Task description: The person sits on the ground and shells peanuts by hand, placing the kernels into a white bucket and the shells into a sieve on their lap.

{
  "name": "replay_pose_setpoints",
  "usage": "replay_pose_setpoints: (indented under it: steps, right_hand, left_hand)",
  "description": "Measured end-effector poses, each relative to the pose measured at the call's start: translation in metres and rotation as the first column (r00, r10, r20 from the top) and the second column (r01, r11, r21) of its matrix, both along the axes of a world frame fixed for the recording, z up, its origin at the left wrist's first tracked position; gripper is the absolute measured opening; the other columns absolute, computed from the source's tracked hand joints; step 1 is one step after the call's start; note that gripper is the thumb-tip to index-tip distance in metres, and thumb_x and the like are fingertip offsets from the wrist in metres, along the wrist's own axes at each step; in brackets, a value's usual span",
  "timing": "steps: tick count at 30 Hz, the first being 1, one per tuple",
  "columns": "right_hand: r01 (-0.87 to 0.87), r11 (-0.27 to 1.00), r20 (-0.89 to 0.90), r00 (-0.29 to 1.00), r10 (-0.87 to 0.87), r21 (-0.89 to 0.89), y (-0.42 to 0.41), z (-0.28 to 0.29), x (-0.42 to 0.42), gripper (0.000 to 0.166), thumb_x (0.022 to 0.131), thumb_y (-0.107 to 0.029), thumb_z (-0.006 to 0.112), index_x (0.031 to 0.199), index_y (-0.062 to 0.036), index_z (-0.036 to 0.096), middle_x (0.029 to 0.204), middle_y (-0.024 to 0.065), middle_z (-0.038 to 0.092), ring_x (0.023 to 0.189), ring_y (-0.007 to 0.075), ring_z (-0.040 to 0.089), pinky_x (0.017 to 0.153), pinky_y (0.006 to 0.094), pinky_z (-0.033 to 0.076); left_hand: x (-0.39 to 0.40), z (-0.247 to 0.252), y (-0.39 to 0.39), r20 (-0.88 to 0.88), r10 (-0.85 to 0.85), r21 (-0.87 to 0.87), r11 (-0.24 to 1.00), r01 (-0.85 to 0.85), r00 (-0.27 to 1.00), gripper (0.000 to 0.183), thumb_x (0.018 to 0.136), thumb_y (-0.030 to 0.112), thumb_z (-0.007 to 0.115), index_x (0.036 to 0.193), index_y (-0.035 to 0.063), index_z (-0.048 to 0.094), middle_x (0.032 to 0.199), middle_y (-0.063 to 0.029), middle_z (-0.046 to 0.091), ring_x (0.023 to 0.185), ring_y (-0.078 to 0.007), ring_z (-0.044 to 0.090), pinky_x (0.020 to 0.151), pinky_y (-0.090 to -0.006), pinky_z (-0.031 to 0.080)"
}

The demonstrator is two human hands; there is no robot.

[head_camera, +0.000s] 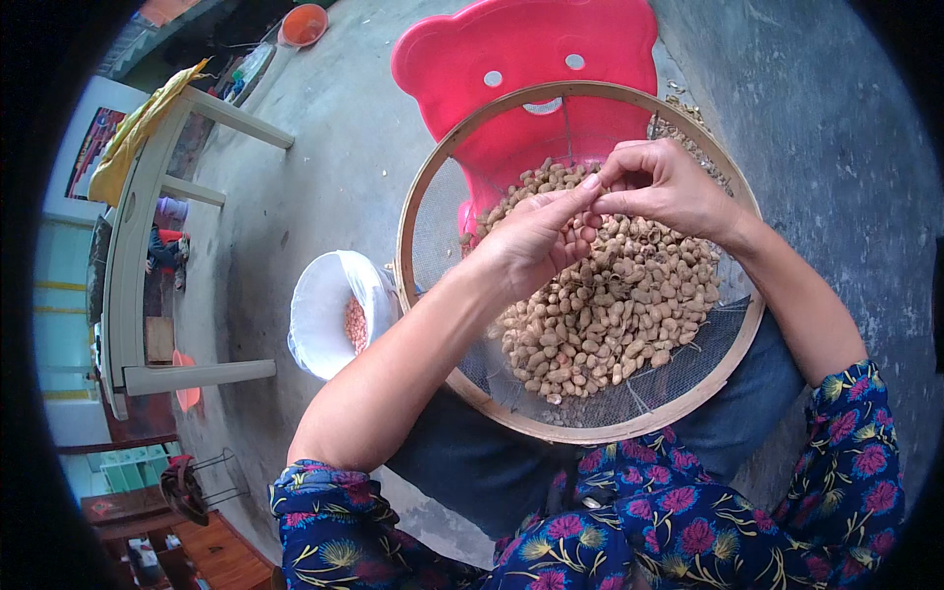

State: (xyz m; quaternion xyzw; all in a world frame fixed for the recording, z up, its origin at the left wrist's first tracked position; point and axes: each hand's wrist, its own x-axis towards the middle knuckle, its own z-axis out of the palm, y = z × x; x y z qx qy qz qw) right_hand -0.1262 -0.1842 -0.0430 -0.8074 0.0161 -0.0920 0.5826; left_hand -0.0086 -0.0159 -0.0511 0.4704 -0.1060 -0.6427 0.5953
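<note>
A round sieve with a wooden rim point(509, 413) and wire mesh rests on my lap and against a red plastic chair point(457, 51). A heap of unshelled peanuts point(590, 332) covers much of its mesh. Above the heap, my left hand point(542, 240) is palm up with curled fingers, its thumb meeting the fingertips of my right hand point(671, 188). Between the thumbs and fingers both hands pinch a small peanut, mostly hidden by the fingers. The right thumb and forefinger form a ring.
Left of the sieve, a white bucket point(317, 317) with a bag liner holds shelled pink kernels point(355, 324). Empty shells point(686, 110) lie on the concrete floor beyond the sieve. A pale table point(147, 221) stands at left, and an orange basin point(303, 26) farther back.
</note>
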Motion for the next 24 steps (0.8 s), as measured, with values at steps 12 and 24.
replay_pose_setpoints:
  steps: [12, 24]
  right_hand:
    - [0.066, 0.976, -0.009, 0.998, -0.065, 0.206, 0.016, 0.01, -0.005, 0.01, 0.086, -0.006, 0.063, 0.091, 0.0015, 0.068, 0.083, 0.0028, 0.067, 0.076, 0.0057, 0.06, 0.066, 0.0206, 0.049]
    - [0.089, 0.966, 0.079, 0.991, -0.111, 0.243, 0.028, 0.009, -0.006, 0.008, 0.086, -0.004, 0.064, 0.091, 0.0026, 0.067, 0.083, 0.0022, 0.067, 0.078, 0.0052, 0.061, 0.069, 0.0207, 0.05]
  left_hand:
    - [-0.026, 0.024, -0.001, 0.387, 0.132, -0.282, 0.959, -0.019, 0.913, 0.051, 0.089, 0.021, 0.068, 0.132, -0.0008, 0.05, 0.089, 0.0059, 0.056, 0.076, 0.0, 0.047, 0.063, -0.0167, 0.038]
    - [-0.029, 0.023, 0.004, 0.495, 0.204, -0.317, 0.947, -0.043, 0.844, 0.045, 0.096, 0.029, 0.059, 0.13, 0.0009, 0.053, 0.09, 0.0037, 0.058, 0.071, 0.0004, 0.044, 0.06, -0.0159, 0.036]
